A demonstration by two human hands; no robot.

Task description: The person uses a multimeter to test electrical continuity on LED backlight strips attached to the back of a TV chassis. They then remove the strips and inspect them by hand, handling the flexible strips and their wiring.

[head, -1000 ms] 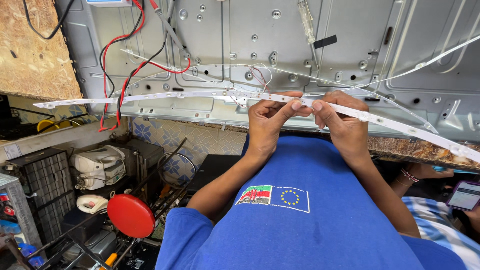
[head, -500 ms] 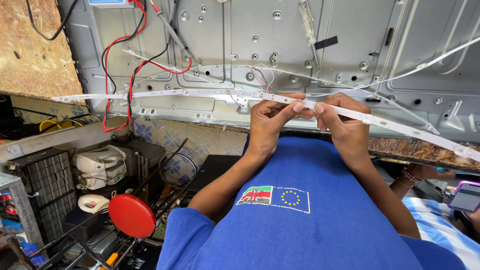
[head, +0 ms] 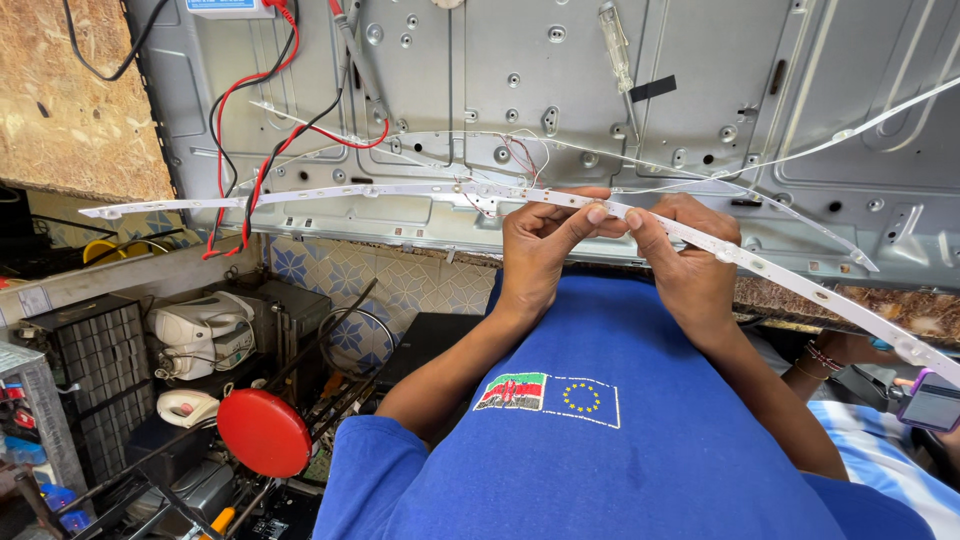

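View: a head camera looks down over a blue shirt at two bare hands raised in front of a large grey metal panel.
Left hand: the left hand is closed in a pinch, thumb and fingertips gripping a long thin white strip.
Right hand: the right hand is closed around the same strip just beside the left hand, thumb on top and fingers curled beneath.
Strip: it runs in a shallow arc from far left, through both hands at centre, and down to the lower right edge. Small square components dot its length. It hangs in the air in front of the panel's lower edge.
Panel: pressed ridges and screw holes cover it; more thin white strips lie across it.
Wires: red and black wires trail down the panel's left part, behind the held strip.
Screwdriver: a clear-handled screwdriver lies on the panel, above the hands.
Below left: a round red disc and a white appliance sit among clutter.
Far right: another person's hand with a bracelet rests low, near a phone.
Wall: patterned blue tiles show under the panel.
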